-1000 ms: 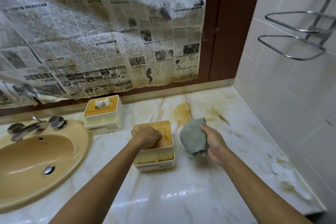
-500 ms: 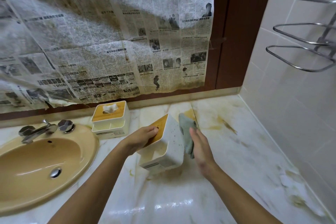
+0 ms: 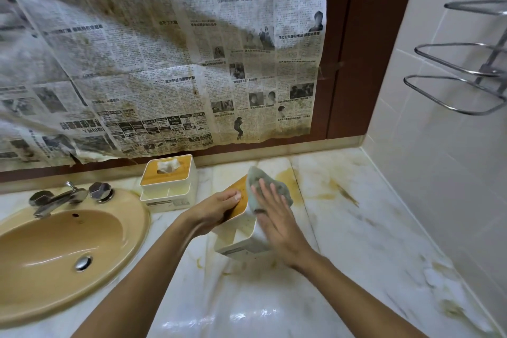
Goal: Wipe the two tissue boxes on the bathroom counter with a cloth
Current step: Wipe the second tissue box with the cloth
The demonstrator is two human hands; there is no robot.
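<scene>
Access explains the pose: the left hand point(image 3: 216, 208) grips the near tissue box point(image 3: 244, 241) by its amber lid, tilting it mid-desk point(image 3: 356, 228) so a white side meets the right hand point(image 3: 277, 217), whose straight fingers press the grey-green cloth point(image 3: 256, 173) flat against it. The far tissue box point(image 3: 168, 186), white with a matching lid, stands upright beside the sink point(image 3: 55, 241).

Stained newspaper point(image 3: 164, 63) hangs above the sink point(image 3: 55, 250).
</scene>
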